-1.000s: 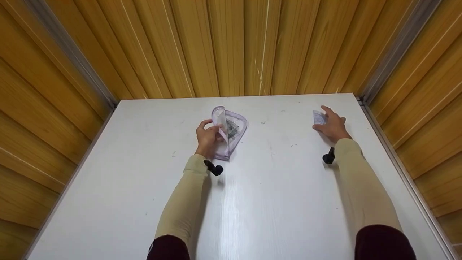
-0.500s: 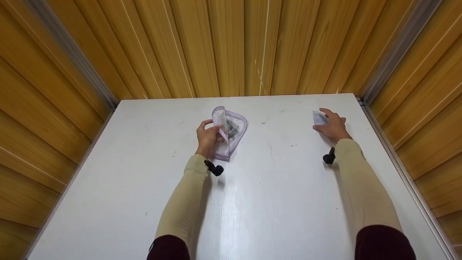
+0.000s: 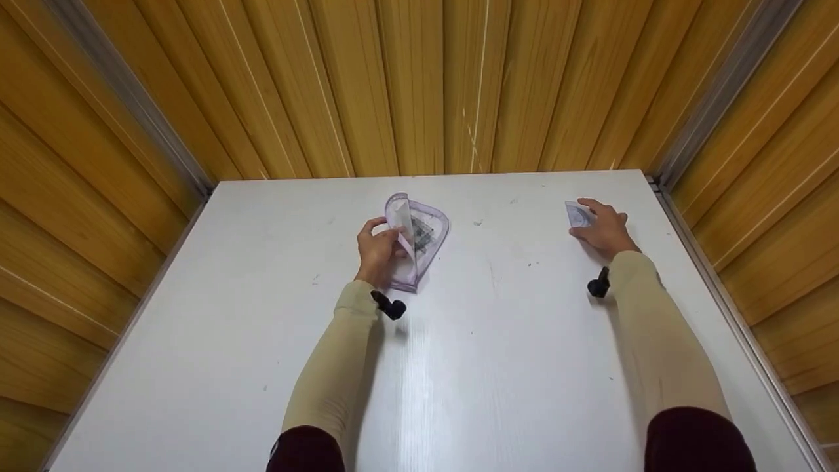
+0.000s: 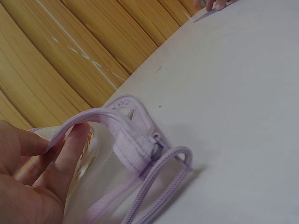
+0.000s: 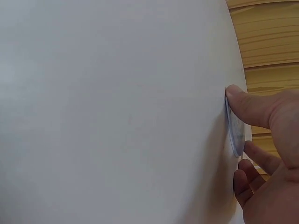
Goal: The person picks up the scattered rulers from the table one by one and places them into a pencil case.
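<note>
At the back middle of the table, my left hand [image 3: 378, 249] pinches the raised flap of a clear zip pouch [image 3: 429, 252] with lilac edging. In the left wrist view, the thumb and fingers grip its lilac edge, and a zipper pull with a lilac cord loop [image 4: 163, 182] hangs beside them. Greyish-green contents [image 3: 421, 234] show inside the lifted flap. Far right at the back, my right hand [image 3: 604, 231] holds a clear bluish plastic protractor [image 3: 577, 215] with curved markings, low over the table. The right wrist view shows the protractor [image 5: 236, 128] nearly edge-on, between thumb and fingers.
The white table [image 3: 485, 367] carries small dark marks. A yellow wood-grain wall [image 3: 419, 85] stands along its back edge, with similar panels left and right. A black wrist mount [image 3: 390, 306] juts from the left cuff, another mount [image 3: 598, 284] from the right cuff.
My right hand's upper finger has lowered a little along the protractor, which has shifted very slightly left. My left hand and the pouch have stayed in place.
</note>
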`<state>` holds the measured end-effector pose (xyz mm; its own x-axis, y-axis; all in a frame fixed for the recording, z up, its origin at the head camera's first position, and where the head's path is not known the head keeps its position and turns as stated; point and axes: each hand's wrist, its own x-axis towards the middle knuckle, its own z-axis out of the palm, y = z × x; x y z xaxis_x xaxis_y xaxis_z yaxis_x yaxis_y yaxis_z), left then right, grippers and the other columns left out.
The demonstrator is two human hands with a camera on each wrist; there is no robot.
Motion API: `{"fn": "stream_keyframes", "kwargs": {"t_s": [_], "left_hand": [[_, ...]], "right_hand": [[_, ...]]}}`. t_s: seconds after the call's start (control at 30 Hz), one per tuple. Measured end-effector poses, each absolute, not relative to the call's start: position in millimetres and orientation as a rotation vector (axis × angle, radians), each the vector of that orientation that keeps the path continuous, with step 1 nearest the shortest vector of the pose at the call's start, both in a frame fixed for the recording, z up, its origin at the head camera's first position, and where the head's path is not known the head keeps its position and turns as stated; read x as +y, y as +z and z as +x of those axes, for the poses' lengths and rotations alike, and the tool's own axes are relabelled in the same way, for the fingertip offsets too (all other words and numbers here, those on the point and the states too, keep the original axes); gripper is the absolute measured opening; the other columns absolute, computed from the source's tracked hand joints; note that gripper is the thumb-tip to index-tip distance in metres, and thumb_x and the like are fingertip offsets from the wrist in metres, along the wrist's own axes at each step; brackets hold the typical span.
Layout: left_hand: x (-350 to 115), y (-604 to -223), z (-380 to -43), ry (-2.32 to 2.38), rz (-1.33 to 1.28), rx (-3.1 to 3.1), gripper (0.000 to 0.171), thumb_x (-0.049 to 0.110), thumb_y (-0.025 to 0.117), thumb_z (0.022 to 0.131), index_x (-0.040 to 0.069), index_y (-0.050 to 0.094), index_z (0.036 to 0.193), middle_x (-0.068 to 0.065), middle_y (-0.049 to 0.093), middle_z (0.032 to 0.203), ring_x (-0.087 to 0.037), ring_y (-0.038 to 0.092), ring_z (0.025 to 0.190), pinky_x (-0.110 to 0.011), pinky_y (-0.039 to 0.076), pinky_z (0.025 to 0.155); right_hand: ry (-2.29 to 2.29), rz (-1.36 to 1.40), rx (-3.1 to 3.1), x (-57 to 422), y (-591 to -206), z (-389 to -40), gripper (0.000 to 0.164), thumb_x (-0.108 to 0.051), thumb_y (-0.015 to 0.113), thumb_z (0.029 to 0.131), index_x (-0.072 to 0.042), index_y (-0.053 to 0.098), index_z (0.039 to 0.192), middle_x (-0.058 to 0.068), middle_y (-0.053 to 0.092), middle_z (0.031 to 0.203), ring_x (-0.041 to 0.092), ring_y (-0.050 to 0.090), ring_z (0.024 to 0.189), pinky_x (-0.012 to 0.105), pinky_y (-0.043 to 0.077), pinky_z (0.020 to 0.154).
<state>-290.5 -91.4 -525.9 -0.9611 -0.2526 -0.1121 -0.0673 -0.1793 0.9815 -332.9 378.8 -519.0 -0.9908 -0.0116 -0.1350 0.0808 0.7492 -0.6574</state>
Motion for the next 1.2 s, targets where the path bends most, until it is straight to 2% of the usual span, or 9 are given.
{"fn": "stream_keyframes", "kwargs": {"t_s": [0.43,0.6,0.77,0.93,1.2], "left_hand": [[-92.2,-523.4,-288.5,-2.317,0.385,-1.922,0.045,-0.002,0.06,0.096,-0.002,0.051,0.14,-0.019,0.076,0.103,-0.021,0.071,0.072,-0.034,0.06,0.059],[-91.9,-522.9,-288.6,-2.332,0.383,-1.908,0.048,-0.003,0.06,0.095,-0.003,0.05,0.141,-0.019,0.075,0.103,-0.02,0.071,0.069,-0.032,0.059,0.056],[-92.0,-523.4,-289.7,-2.348,0.363,-1.879,0.047,-0.006,0.058,0.094,-0.004,0.05,0.14,-0.021,0.075,0.101,-0.019,0.07,0.062,-0.031,0.057,0.051],[-91.7,-522.8,-288.8,-2.332,0.368,-1.893,0.045,-0.006,0.058,0.094,-0.002,0.051,0.138,-0.021,0.076,0.102,-0.019,0.07,0.065,-0.032,0.058,0.054],[-91.6,-522.4,-288.2,-2.32,0.387,-1.919,0.043,-0.004,0.058,0.096,-0.001,0.052,0.138,-0.019,0.076,0.104,-0.021,0.071,0.069,-0.033,0.06,0.057]], "right_hand": [[-1.066,0.056,2.774,377.8,-516.4,-335.4,0.079,-0.023,0.071,0.098,-0.019,0.027,0.163,0.027,0.026,0.162,0.046,0.021,0.132,0.069,0.025,0.113],[-1.07,0.055,2.764,378.3,-514.0,-337.0,0.078,-0.022,0.072,0.097,-0.019,0.029,0.163,0.029,0.024,0.161,0.048,0.02,0.135,0.072,0.023,0.113],[-1.065,0.022,2.795,376.4,-511.6,-339.8,0.076,-0.016,0.073,0.096,-0.014,0.034,0.16,0.03,0.028,0.159,0.051,0.022,0.136,0.07,0.023,0.114],[-1.066,0.028,2.823,374.4,-510.7,-341.4,0.073,-0.012,0.074,0.094,-0.008,0.038,0.158,0.031,0.032,0.157,0.053,0.026,0.139,0.067,0.024,0.116],[-1.099,0.048,2.824,374.3,-511.5,-339.3,0.063,-0.012,0.073,0.095,0.001,0.046,0.151,0.029,0.034,0.159,0.049,0.026,0.148,0.063,0.022,0.12]]}}
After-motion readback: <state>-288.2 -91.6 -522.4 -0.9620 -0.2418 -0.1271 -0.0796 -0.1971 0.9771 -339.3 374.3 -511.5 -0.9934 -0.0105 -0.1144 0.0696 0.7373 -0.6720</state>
